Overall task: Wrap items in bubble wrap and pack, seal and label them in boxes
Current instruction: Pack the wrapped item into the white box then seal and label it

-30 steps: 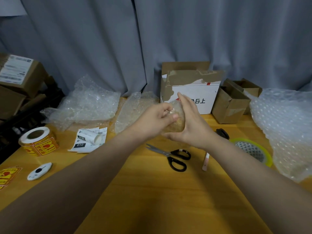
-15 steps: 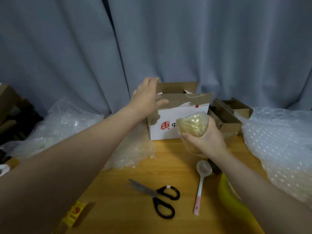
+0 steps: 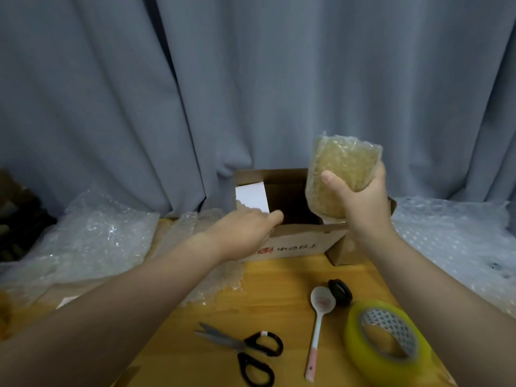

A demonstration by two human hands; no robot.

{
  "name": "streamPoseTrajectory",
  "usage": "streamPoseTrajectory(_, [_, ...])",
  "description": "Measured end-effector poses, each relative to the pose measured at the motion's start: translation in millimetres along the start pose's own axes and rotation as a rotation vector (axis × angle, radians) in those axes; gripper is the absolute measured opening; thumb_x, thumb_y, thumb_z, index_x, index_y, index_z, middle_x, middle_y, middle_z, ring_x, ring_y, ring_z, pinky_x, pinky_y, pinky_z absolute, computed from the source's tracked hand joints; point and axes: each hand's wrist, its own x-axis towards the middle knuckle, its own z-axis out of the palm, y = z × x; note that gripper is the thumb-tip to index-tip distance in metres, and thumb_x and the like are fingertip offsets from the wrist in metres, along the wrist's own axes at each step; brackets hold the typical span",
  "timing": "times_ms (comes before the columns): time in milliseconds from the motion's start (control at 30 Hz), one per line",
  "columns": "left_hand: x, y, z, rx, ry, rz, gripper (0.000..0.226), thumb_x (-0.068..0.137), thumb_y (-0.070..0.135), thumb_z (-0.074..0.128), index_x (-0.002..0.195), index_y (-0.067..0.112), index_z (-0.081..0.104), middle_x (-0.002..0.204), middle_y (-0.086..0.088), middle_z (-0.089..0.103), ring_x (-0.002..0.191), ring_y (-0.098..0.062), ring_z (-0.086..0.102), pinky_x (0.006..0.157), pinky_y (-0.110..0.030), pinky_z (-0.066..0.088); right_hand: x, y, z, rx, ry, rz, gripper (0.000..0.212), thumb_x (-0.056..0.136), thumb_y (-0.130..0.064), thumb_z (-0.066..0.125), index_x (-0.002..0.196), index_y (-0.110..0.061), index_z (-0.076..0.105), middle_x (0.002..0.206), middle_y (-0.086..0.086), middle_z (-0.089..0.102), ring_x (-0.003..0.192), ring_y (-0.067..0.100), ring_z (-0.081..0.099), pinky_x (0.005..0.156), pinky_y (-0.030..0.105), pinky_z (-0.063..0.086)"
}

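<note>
What is inside the bundle (image 3: 340, 163) cannot be made out: layers of bubble wrap blur it to a yellowish-brown mass. The fingers of the left hand (image 3: 243, 233) are hidden behind its own back, so it cannot be told whether they grip the rim of the box (image 3: 296, 245) or only lie on it. The box's inside is dark, and its right end is covered by the right wrist. A smaller box (image 3: 344, 251) shows only in part beside that wrist. The tape roll (image 3: 388, 350) is cut off by the right forearm. A small black round thing (image 3: 339, 291) by the spoon (image 3: 319, 317) is too blurred to name.

The left arm reaches forward across the table (image 3: 265, 289), with the hand palm down at the box's near left corner and the thumb pointing right along the front rim. A white flap (image 3: 251, 196) stands up just behind this hand. The right arm is raised, forearm tilted up. The right hand (image 3: 363, 202) clasps the bundle's lower half, thumb across the near face and fingers curled round the far right side.

The hands are apart. The bundle is upright in the air, above the open box's right half and clear of it, to the right of and higher than the left hand. Scissors (image 3: 245, 350) lie near the table's front edge, left of the spoon. Loose bubble wrap (image 3: 92, 236) lies to the left.
</note>
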Motion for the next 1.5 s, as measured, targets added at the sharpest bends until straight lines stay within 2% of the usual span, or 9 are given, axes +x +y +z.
streamPoseTrajectory(167, [-22,16,-6,0.058,-0.151,0.019,0.008,0.099,0.023,0.033,0.099,0.015,0.032,0.068,-0.003,0.046,0.065,-0.024,0.049,0.062,-0.045,0.045,-8,0,20,0.359,-0.378,0.363,0.082,0.064,-0.039,0.081,0.135,-0.033,0.038,0.125,0.001,0.059,0.112,0.023,0.061,0.085,0.045,0.056])
streamPoseTrajectory(300, [-41,26,-15,0.129,-0.202,0.054,0.013,0.098,0.022,0.036,0.094,0.02,0.024,0.071,0.002,0.039,0.061,-0.019,0.044,0.06,-0.04,0.045,-17,7,29,0.29,-0.389,0.339,0.083,0.067,-0.034,0.082,0.135,-0.033,0.035,0.122,-0.004,0.057,0.113,0.019,0.058,0.085,0.037,0.054])
streamPoseTrajectory(433, [-52,22,-21,0.164,-0.144,0.041,0.008,0.098,0.021,0.038,0.104,0.019,0.034,0.102,0.0,0.038,0.065,-0.019,0.048,0.054,-0.034,0.043,-9,3,18,-0.093,-0.463,0.096,0.095,0.059,-0.039,0.088,0.134,-0.04,0.029,0.128,-0.011,0.05,0.119,0.011,0.051,0.096,0.04,0.05])
streamPoseTrajectory(600, [-56,18,-19,0.178,-0.134,0.024,0.018,0.1,0.029,0.035,0.115,0.021,0.038,0.106,-0.003,0.039,0.069,-0.02,0.053,0.058,-0.034,0.048,-2,-2,9,-0.782,-0.578,-0.228,0.102,0.057,-0.047,0.084,0.138,-0.037,0.022,0.127,-0.015,0.044,0.122,0.013,0.041,0.112,0.05,0.025])
streamPoseTrajectory(800, [-63,17,-14,0.256,-0.134,0.016,0.03,0.101,0.027,0.037,0.128,0.02,0.049,0.1,-0.001,0.034,0.074,-0.014,0.045,0.06,-0.028,0.04,7,24,19,-1.238,-0.782,-0.261,0.102,0.062,-0.035,0.082,0.144,-0.022,0.023,0.135,0.002,0.032,0.124,0.024,0.035,0.099,0.037,0.041])
streamPoseTrajectory(967, [-70,12,-5,0.231,-0.154,0.026,0.031,0.101,0.025,0.034,0.126,0.018,0.05,0.1,-0.003,0.037,0.075,-0.016,0.041,0.061,-0.03,0.036,10,55,40,-1.461,-0.924,-0.146,0.092,0.073,-0.024,0.077,0.148,-0.022,0.023,0.144,0.003,0.034,0.131,0.03,0.032,0.107,0.046,0.032])
streamPoseTrajectory(1167, [-66,4,-1,0.187,-0.128,-0.004,0.028,0.101,0.02,0.039,0.126,0.018,0.049,0.102,-0.004,0.038,0.075,-0.016,0.041,0.061,-0.03,0.039,18,66,54,-1.453,-1.002,0.006,0.06,0.09,-0.01,0.056,0.145,-0.021,0.035,0.133,0.008,0.049,0.118,0.029,0.05,0.096,0.042,0.047])
streamPoseTrajectory(1367, [-36,-12,-12,0.165,-0.025,-0.088,0.031,0.1,0.036,0.037,0.12,0.017,0.051,0.107,-0.004,0.043,0.09,-0.02,0.052,0.07,-0.031,0.044,27,26,59,-0.992,-0.763,-0.017,0.031,0.097,-0.028,0.05,0.124,-0.018,0.061,0.126,0.004,0.06,0.113,0.022,0.056,0.093,0.031,0.044])
streamPoseTrajectory(1500, [-13,-23,-10,-0.051,0.121,-0.283,0.028,0.098,0.033,0.043,0.117,0.014,0.054,0.108,-0.005,0.045,0.1,-0.026,0.052,0.079,-0.036,0.044,14,2,68,-0.837,-0.663,-0.104,0.031,0.098,-0.034,0.048,0.1,-0.014,0.07,0.097,0.006,0.07,0.094,0.024,0.062,0.076,0.031,0.045])
